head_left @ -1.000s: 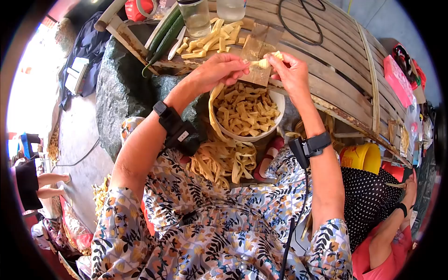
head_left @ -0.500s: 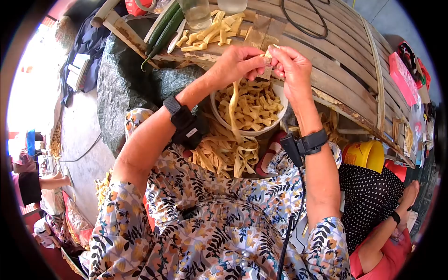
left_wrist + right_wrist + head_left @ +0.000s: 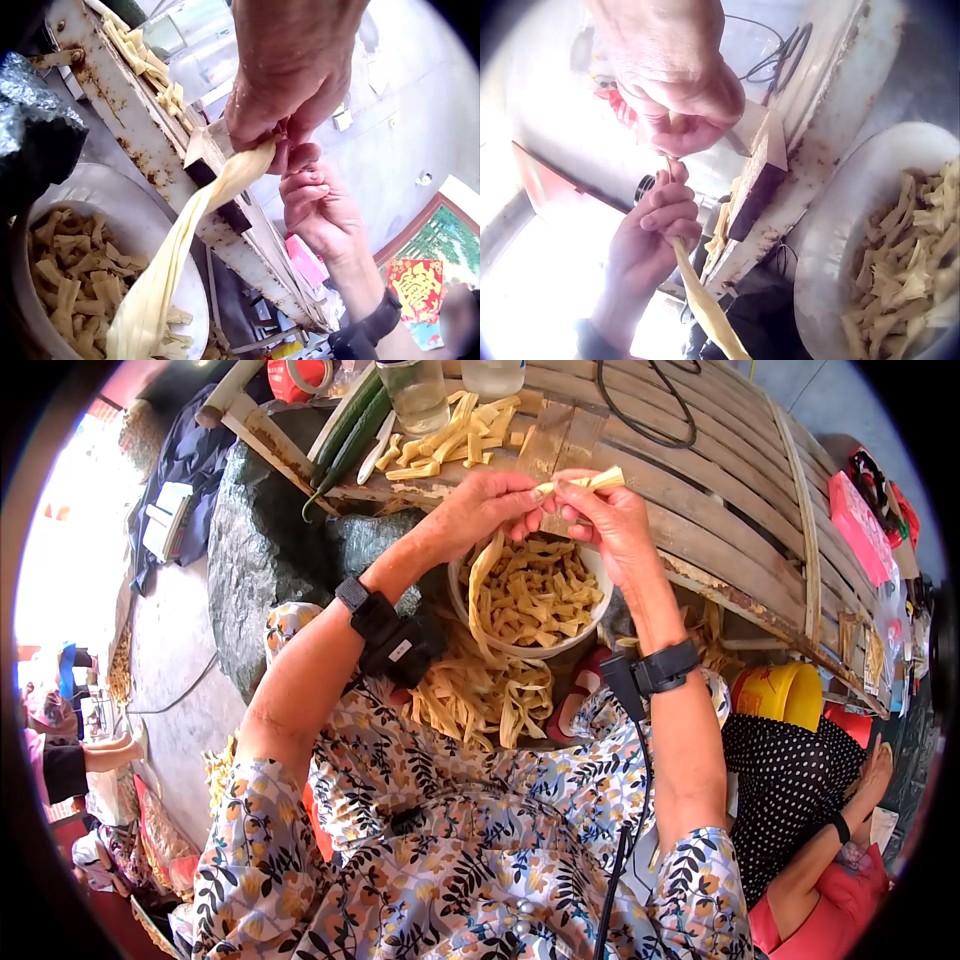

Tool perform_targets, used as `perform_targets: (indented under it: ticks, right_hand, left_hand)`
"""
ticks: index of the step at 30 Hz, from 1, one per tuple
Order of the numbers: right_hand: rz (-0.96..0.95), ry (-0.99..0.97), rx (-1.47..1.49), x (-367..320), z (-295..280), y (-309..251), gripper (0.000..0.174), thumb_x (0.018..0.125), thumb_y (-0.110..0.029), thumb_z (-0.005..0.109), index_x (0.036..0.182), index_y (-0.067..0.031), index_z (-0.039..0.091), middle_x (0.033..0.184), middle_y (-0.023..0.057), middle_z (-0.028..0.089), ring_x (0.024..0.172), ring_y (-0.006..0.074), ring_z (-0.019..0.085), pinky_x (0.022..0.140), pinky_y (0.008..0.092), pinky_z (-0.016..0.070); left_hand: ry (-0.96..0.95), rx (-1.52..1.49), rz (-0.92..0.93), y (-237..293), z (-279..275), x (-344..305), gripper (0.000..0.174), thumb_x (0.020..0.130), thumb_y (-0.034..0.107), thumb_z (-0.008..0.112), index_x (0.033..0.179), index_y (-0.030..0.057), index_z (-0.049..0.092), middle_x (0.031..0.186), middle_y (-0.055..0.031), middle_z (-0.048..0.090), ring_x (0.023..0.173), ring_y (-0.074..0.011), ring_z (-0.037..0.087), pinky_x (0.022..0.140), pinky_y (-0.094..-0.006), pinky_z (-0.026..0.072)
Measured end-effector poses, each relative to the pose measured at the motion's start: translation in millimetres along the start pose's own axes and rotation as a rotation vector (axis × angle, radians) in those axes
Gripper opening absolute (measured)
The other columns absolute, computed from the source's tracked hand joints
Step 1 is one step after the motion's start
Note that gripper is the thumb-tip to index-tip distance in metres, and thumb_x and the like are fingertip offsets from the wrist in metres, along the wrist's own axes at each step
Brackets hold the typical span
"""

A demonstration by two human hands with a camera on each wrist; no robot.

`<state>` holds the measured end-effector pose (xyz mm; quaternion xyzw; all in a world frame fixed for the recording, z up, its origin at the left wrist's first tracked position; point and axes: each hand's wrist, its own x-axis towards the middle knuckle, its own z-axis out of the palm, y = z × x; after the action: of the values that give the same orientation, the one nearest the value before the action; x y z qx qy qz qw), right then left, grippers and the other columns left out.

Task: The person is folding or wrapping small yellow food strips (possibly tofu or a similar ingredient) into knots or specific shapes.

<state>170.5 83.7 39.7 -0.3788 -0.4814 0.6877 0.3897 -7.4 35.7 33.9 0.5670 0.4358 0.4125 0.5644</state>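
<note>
Over the near edge of the slatted bench, my left hand [image 3: 495,505] pinches a long, pale yellow, pleated strip [image 3: 176,247] that looks like tofu skin. Its loose length hangs from the left fingers down past a white bucket [image 3: 604,582]. Close beside it, my right hand [image 3: 618,520] pinches a short end [image 3: 605,480] of the same pale material between thumb and fingers, and its flared tip sticks out to the right. Short, folded yellow pieces [image 3: 535,590] fill much of the bucket. Between the two hands the strip is mostly hidden by fingers.
On the bench [image 3: 740,550] lie a wooden board [image 3: 545,445], several cut pieces [image 3: 460,440], green cucumbers [image 3: 350,440], a white-handled tool [image 3: 376,450], jars [image 3: 418,400] and a black cable [image 3: 650,420]. Loose strips [image 3: 480,700] heap below the bucket. Another person [image 3: 830,870] sits at right.
The hands came close together half a second ago and now stand slightly apart. A pale flared end now points out from the right fingers. The hanging strip has swung left.
</note>
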Motion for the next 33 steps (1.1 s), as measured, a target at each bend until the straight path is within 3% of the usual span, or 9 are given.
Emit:
perform_targets:
  ticks: [1,6,10,13,19,28,33]
  right_hand:
    - [-0.026,-0.051,0.005,4.0,-0.8,1.8,0.021,0.077,-0.017,0.067,0.094,-0.0048,0.062,0.073,-0.0006,0.059,0.057,0.0032,0.051,0.049,0.0131,0.043]
    - [-0.025,0.103,0.148,18.6,-8.3,-4.7,0.02,0.078,-0.012,0.065,0.093,-0.0002,0.059,0.072,0.0032,0.059,0.056,0.0042,0.051,0.048,0.0149,0.043]
    - [-0.109,0.114,0.244,38.1,-8.2,-2.0,0.018,0.079,-0.01,0.063,0.089,0.0029,0.056,0.071,0.009,0.059,0.053,0.0075,0.049,0.045,0.0186,0.0406]
    - [-0.13,0.167,0.301,54.3,-11.2,4.9,0.017,0.078,-0.009,0.064,0.088,0.0028,0.057,0.071,0.0093,0.059,0.053,0.0079,0.05,0.045,0.0184,0.0408]
    - [-0.145,0.221,0.319,62.3,-15.2,7.7,0.016,0.078,-0.009,0.064,0.086,0.0029,0.057,0.07,0.0092,0.059,0.053,0.0079,0.05,0.045,0.0183,0.0411]
    - [-0.14,0.282,0.3,66.5,-12.5,10.6,0.014,0.079,-0.009,0.063,0.086,0.0021,0.057,0.069,0.0082,0.059,0.053,0.0084,0.051,0.045,0.0186,0.0417]
    - [-0.174,0.333,-0.009,67.7,-18.5,30.2,0.012,0.078,-0.007,0.062,0.085,0.0028,0.059,0.067,0.0073,0.059,0.052,0.0088,0.052,0.046,0.0187,0.0418]
  left_hand:
    - [-0.005,-0.014,-0.025,2.6,-1.3,0.9,0.022,0.091,0.017,0.045,0.097,0.0013,0.059,0.068,0.0024,0.051,0.06,-0.005,0.046,0.057,-0.0178,0.0385]
    - [0.126,0.068,0.029,0.6,-17.6,16.7,0.018,0.088,0.016,0.051,0.089,0.0002,0.06,0.066,0.0028,0.05,0.055,-0.0045,0.044,0.051,-0.0178,0.0372]
    - [0.319,0.376,0.102,-0.2,-26.8,38.7,0.022,0.084,0.02,0.057,0.081,-0.0009,0.061,0.06,0.0016,0.052,0.05,-0.0048,0.044,0.046,-0.0196,0.0373]
    - [0.394,0.531,0.18,-3.3,-27.2,53.6,0.021,0.084,0.021,0.057,0.083,0.0007,0.061,0.061,0.0021,0.052,0.051,-0.0049,0.044,0.047,-0.0197,0.038]
    - [0.42,0.446,0.107,-6.5,-26.7,68.9,0.022,0.083,0.023,0.059,0.082,0.0014,0.062,0.059,0.002,0.051,0.05,-0.0048,0.045,0.047,-0.0202,0.0383]
    - [0.459,0.468,0.16,-19.0,-29.2,80.4,0.02,0.083,0.022,0.06,0.083,0.0026,0.063,0.059,0.0026,0.052,0.05,-0.0048,0.044,0.045,-0.0201,0.0365]
    - [0.544,0.507,0.134,-36.0,-30.6,76.0,0.017,0.083,0.019,0.058,0.085,0.0028,0.064,0.06,0.0033,0.051,0.05,-0.0043,0.043,0.046,-0.0191,0.0361]
